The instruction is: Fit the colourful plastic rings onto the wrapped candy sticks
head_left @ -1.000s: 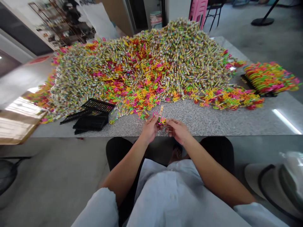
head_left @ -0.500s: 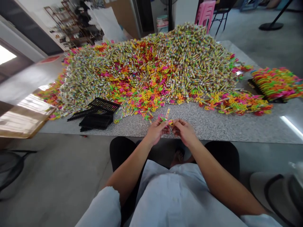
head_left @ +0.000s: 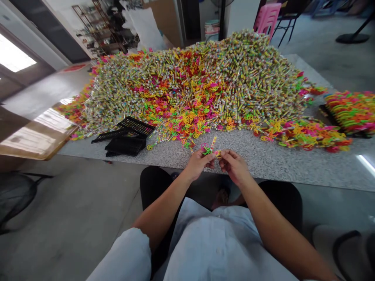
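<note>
Worktop, speckled grey, carries a big heap of slim clear tubes w/ patterned fill & white ends, mixed w/ looped plastic bits in yellow, orange, pink, green & red; both hands are at the near edge, approx. centre, just short of the heap. Left hand has thumb & fingers pinched on a small green & pink bunch, no visible gap; right hand has thumb & index fingertips together at a yellow looped piece, other fingers curled under; the yellow piece sits between the two hands, touching or v. near the left fingertips too, too small to tell which. A yellowish patterned strip sticks up just beyond the bunch, pointing away from the person; can't tell if it's joined to it. To the left, black slotted trays lie stacked askew nr. the edge, one tilted on the others; a loose yellow-green piece lies just beside them. To the right, a low spread of coloured pieces runs off the heap; past it, a black tray packed w/ bright pieces stands nr. the far right. Bkgd: white sack, shelving, pink stools & dark chair behind the worktop.
</note>
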`<state>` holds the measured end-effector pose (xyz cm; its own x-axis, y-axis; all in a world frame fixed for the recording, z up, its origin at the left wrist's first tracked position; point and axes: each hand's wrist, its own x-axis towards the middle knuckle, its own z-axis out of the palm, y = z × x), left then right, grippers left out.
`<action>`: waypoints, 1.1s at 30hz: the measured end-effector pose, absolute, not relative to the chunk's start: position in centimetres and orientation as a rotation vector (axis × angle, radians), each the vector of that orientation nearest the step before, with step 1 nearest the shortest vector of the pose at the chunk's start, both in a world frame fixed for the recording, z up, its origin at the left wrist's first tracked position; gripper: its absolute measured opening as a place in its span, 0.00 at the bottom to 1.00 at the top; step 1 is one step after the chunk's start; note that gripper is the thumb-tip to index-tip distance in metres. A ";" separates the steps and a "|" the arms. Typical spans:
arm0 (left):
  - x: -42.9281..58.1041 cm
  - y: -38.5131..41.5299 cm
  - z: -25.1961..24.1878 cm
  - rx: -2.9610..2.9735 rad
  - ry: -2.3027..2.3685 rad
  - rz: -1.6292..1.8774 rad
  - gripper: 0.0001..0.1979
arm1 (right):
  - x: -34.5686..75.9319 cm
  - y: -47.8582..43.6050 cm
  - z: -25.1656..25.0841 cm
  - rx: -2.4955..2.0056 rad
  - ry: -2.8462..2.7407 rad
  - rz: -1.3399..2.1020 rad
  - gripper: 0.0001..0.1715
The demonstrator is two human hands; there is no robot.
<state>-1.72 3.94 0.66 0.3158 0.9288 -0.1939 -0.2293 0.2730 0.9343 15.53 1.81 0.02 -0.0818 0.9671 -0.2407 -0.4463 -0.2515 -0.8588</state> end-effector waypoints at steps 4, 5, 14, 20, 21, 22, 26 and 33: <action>-1.8 3.8 0.5 0.922 0.890 0.954 0.19 | 15.4 1.8 0.0 -0.956 -0.691 1.645 0.19; -1.9 3.8 0.5 0.905 0.885 0.955 0.19 | 15.4 1.8 0.1 -0.958 -0.692 1.646 0.19; -1.8 3.7 0.6 0.759 0.817 0.958 0.17 | 14.9 1.7 0.6 -1.014 -0.775 1.591 0.19; -1.6 3.7 0.8 0.715 0.848 0.974 0.18 | 14.6 1.8 0.6 -1.037 -0.776 1.506 0.19; -1.6 3.7 0.9 0.720 0.860 0.981 0.19 | 14.7 1.9 0.6 -1.043 -0.763 1.482 0.19; -1.6 3.7 0.9 0.731 0.874 0.991 0.19 | 14.8 1.9 0.6 -1.050 -0.755 1.450 0.19; -1.4 3.5 0.8 0.833 0.932 1.049 0.19 | 15.1 2.0 0.7 -1.099 -0.832 1.317 0.18; -1.0 3.2 0.3 1.125 1.070 1.108 0.18 | 15.0 1.6 0.6 -1.084 -0.857 1.356 0.18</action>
